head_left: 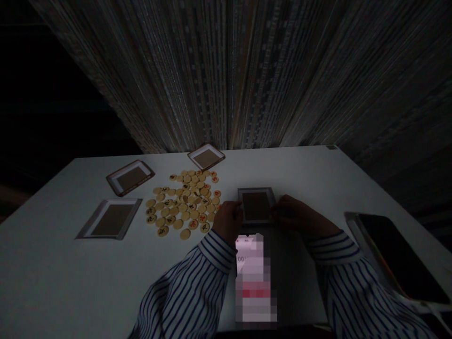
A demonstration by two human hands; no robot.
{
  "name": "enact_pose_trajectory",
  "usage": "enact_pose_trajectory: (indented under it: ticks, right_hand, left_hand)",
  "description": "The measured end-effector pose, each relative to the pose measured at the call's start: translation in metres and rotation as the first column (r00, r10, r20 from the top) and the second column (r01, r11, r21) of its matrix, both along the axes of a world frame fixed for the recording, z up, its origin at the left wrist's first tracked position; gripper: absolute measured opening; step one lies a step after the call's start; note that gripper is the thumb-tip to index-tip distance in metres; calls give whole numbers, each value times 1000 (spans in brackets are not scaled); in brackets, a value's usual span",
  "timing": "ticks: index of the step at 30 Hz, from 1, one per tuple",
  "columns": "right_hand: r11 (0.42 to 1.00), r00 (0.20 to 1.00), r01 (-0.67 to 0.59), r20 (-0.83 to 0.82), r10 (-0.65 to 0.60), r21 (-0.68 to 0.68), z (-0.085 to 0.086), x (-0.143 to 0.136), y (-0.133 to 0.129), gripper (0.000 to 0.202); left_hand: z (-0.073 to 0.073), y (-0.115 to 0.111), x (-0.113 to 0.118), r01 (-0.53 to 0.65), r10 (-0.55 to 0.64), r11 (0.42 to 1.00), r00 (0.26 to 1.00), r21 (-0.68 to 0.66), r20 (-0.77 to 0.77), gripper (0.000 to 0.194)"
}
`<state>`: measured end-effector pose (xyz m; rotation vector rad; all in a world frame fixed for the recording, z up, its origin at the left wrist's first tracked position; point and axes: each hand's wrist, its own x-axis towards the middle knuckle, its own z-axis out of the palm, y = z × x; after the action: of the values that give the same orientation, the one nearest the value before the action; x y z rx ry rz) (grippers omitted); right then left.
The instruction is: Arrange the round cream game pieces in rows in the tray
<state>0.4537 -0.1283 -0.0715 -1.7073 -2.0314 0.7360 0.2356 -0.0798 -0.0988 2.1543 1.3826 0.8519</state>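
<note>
On the white bench (pixel 45 263) lay a clear-bordered rectangular card (pixel 256 205), just rightward of the bent left fingers (pixel 234 211) and leftward of the right fingers (pixel 282 208), neither nearer, gloom hiding from me their opening, any grip and its long axis.

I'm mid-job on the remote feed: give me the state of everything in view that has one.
Left hand: fingers curled at the held panel's left edge
Right hand: at its right edge
Held panel: between the hands; lifted or not, unclear
Other three panels: lying on the table, untouched
Round pieces: scattered, some character-side up, others blank
Phone: screen lit, partly blurred
Right-hand device: screen dark
</note>
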Motion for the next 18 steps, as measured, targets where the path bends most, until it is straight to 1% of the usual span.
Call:
enact_pose_trajectory:
  ticks: [7,11,18]
  right_hand:
    - [1000,1000,-17,16,18,-24,1,-1,1,18]
    - [1000,1000,-30,-1,30,5,-1,1,2,18]
    - [1000,1000,-3,7,4,-4,-2,1,3,19]
  left_hand:
    - [1,0,0,5,-6,1000,1000,-17,-17,22]
    - [2,0,0,-3,3,1000,1000,-24,-13,22]
    - [4,-1,0,-1,1,1000,1000,-25,-13,20]
